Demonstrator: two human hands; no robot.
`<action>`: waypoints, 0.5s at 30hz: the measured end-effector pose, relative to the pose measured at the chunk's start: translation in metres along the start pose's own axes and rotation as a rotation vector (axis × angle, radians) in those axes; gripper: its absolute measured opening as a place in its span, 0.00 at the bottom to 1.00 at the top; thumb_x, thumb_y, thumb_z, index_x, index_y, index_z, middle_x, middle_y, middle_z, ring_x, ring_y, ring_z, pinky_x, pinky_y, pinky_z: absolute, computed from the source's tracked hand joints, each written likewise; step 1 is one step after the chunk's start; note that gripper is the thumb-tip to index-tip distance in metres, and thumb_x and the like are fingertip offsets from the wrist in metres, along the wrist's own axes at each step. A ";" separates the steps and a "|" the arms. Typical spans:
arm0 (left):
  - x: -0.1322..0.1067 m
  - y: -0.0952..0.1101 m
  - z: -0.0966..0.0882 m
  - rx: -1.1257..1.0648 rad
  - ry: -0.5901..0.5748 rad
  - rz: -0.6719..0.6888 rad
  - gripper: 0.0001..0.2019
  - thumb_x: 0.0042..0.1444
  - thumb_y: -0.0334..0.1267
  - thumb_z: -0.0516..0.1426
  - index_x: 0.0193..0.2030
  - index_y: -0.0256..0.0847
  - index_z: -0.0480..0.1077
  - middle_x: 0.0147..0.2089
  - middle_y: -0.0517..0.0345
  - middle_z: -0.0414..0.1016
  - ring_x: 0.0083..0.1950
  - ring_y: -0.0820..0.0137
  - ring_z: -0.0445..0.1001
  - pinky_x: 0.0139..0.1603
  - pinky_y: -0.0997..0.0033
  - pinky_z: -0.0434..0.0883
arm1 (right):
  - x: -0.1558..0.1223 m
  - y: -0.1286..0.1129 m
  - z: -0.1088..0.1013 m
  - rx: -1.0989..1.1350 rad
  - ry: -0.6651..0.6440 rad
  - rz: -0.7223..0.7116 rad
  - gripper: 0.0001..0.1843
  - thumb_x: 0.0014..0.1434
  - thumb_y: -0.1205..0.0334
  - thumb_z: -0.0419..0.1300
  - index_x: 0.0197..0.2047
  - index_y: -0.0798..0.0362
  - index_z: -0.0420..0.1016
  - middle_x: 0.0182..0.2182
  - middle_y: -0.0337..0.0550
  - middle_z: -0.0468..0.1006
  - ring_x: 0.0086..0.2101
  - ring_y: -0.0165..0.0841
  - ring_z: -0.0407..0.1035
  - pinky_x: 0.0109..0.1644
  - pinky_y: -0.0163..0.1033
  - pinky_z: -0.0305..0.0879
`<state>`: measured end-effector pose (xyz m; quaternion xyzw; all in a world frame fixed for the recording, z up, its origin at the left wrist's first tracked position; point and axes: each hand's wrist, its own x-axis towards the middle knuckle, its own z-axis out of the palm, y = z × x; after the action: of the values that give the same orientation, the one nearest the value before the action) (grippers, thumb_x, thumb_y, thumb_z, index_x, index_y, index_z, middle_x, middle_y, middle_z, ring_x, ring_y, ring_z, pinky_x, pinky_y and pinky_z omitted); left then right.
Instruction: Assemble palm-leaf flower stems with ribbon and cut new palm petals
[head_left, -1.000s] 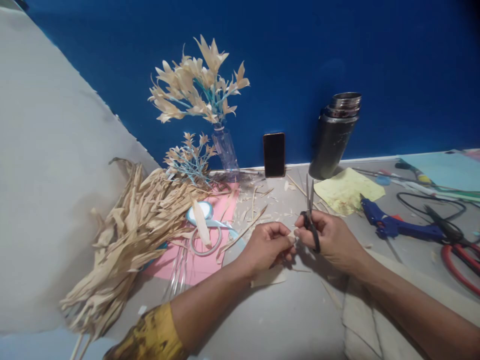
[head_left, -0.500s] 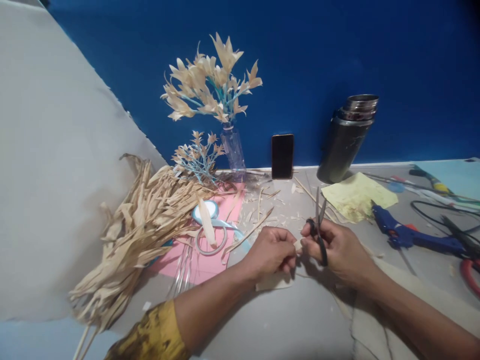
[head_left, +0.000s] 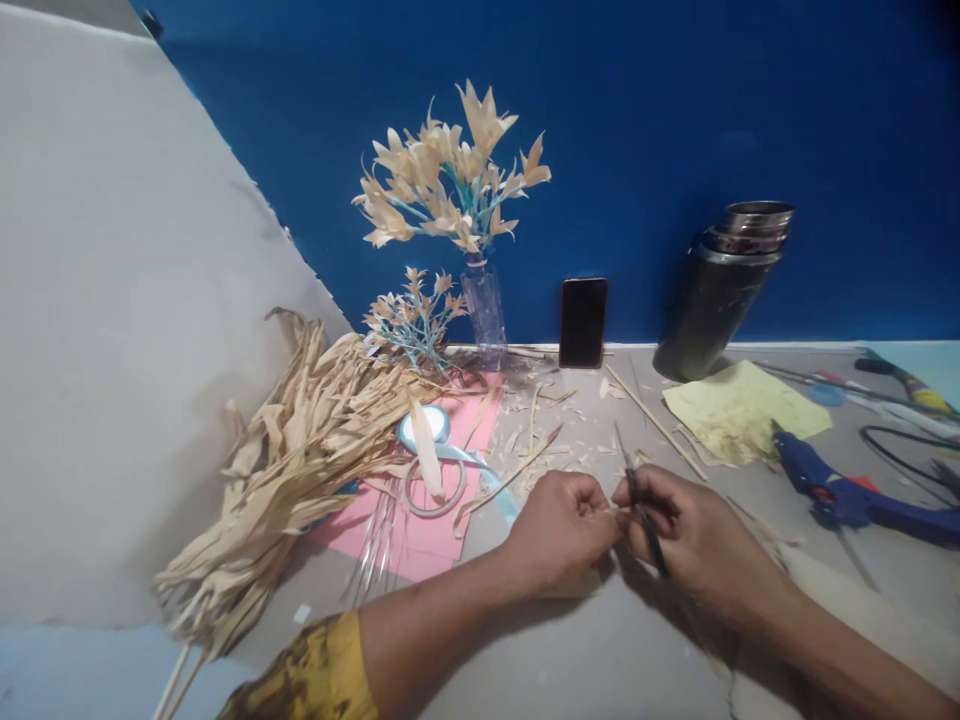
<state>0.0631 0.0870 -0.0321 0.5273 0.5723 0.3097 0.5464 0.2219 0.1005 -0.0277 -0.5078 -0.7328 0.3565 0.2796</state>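
Note:
My left hand [head_left: 564,527] is closed in a pinch on a small piece of dried husk, mostly hidden by the fingers, low over the grey table [head_left: 570,650]. My right hand [head_left: 690,535] is wrapped round the black handles of a pair of scissors [head_left: 637,492]. The blades point up and away, and the two hands touch at the fingertips. A heap of dried husk strips [head_left: 292,460] lies to the left of my left forearm.
A vase of husk flowers [head_left: 461,200] stands at the blue wall, beside a smaller sprig [head_left: 412,318], a phone [head_left: 583,322] and a steel flask [head_left: 720,290]. Ribbon rolls [head_left: 429,470] lie on pink paper [head_left: 420,530]. Right: yellow paper [head_left: 742,410], blue glue gun [head_left: 847,490], cables.
The view has shifted so everything sits further right and lower. The scissor blades have tilted down and closed, and my two hands have drawn together.

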 end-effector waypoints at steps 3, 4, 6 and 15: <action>0.001 0.000 -0.004 0.209 0.101 0.149 0.08 0.44 0.32 0.54 0.18 0.42 0.61 0.16 0.64 0.63 0.21 0.74 0.63 0.22 0.75 0.57 | -0.001 -0.002 -0.001 -0.038 0.073 -0.018 0.02 0.45 0.61 0.56 0.25 0.49 0.68 0.21 0.38 0.72 0.24 0.34 0.64 0.27 0.37 0.60; 0.002 0.000 -0.007 0.258 0.131 0.178 0.07 0.44 0.32 0.54 0.18 0.41 0.61 0.18 0.63 0.65 0.22 0.73 0.64 0.23 0.75 0.57 | -0.001 -0.003 -0.003 -0.015 0.098 -0.011 0.02 0.45 0.61 0.57 0.25 0.49 0.69 0.21 0.38 0.73 0.24 0.34 0.66 0.28 0.37 0.61; 0.006 0.000 -0.015 0.276 0.186 0.170 0.06 0.44 0.31 0.53 0.19 0.41 0.64 0.19 0.61 0.67 0.22 0.73 0.65 0.24 0.74 0.57 | 0.000 -0.004 -0.011 0.067 0.170 0.028 0.04 0.46 0.60 0.58 0.28 0.49 0.72 0.23 0.38 0.75 0.24 0.34 0.67 0.27 0.36 0.62; -0.002 0.015 -0.019 -0.143 -0.095 0.095 0.11 0.55 0.45 0.56 0.32 0.38 0.70 0.21 0.61 0.69 0.19 0.76 0.63 0.20 0.78 0.57 | 0.003 -0.001 -0.019 0.189 0.162 0.135 0.09 0.48 0.56 0.62 0.33 0.50 0.74 0.20 0.35 0.72 0.21 0.31 0.63 0.24 0.35 0.58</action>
<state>0.0484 0.0930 -0.0137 0.5277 0.4964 0.3498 0.5939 0.2354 0.1078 -0.0157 -0.5545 -0.6350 0.4000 0.3597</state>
